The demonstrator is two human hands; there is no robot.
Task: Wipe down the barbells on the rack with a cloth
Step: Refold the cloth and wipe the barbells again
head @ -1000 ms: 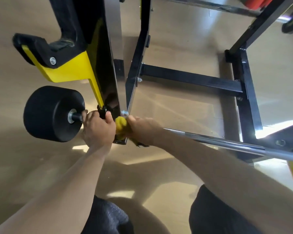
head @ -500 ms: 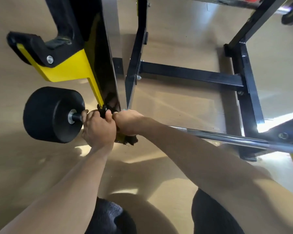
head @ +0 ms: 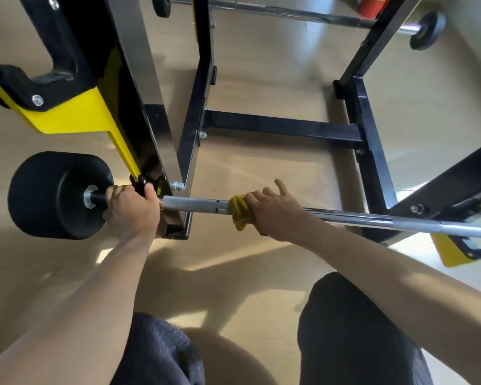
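Your right grip (head: 275,208) is curled around the yellow cloth (head: 239,211), wrapping it on the barbell (head: 358,218), thumb and forefinger lifted. Your left grip (head: 131,208) clasps the shaft at nine o'clock, beside the black weight (head: 53,194). You seem mid-wipe on the lowest bar; next, slide toward three o'clock, where the rack (head: 372,151) cradles it.

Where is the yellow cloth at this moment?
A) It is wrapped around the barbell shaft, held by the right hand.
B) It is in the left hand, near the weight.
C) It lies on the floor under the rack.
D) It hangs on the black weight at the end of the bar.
A: the yellow cloth is bunched around the barbell shaft under the right hand, while the left hand grips the bar beside the black weight.
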